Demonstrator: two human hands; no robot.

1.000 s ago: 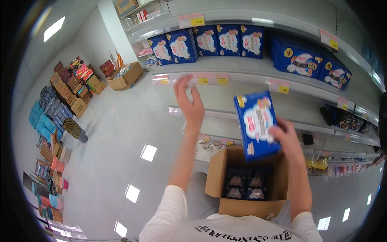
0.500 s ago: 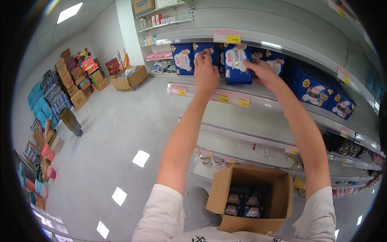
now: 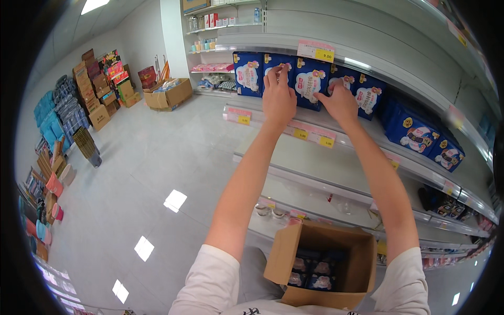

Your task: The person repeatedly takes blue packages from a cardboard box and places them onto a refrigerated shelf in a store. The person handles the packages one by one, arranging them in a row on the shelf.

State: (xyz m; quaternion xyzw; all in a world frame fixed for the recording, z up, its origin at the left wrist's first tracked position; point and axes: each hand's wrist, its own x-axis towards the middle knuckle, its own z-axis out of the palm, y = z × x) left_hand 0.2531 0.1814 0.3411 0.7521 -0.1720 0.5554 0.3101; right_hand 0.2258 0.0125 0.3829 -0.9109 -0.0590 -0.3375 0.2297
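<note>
Blue soft packs with a white cloud-shaped label stand in a row on the shelf. My left hand (image 3: 279,100) rests its outstretched fingers on the front of the second pack (image 3: 270,62). The middle pack (image 3: 310,84) stands upright between my two hands. My right hand (image 3: 341,105) has its thumb at that pack's right edge and its fingers apart from the thumb, over the neighbouring pack (image 3: 336,72). Neither hand is wrapped round a pack. The leftmost pack (image 3: 248,73) and the rightmost of the row (image 3: 369,97) are untouched.
An open cardboard box (image 3: 362,257) with several blue packs inside is below my arms. More blue packs (image 3: 417,131) of another design lie to the right on the shelf. Price tags line the shelf edge (image 3: 315,134). Cartons (image 3: 94,89) are stacked at the far left wall.
The middle pack, tilted forward in my right hand before, now stands back in line with the row. My right hand has loosened its grip on it. The view has shifted slightly.
</note>
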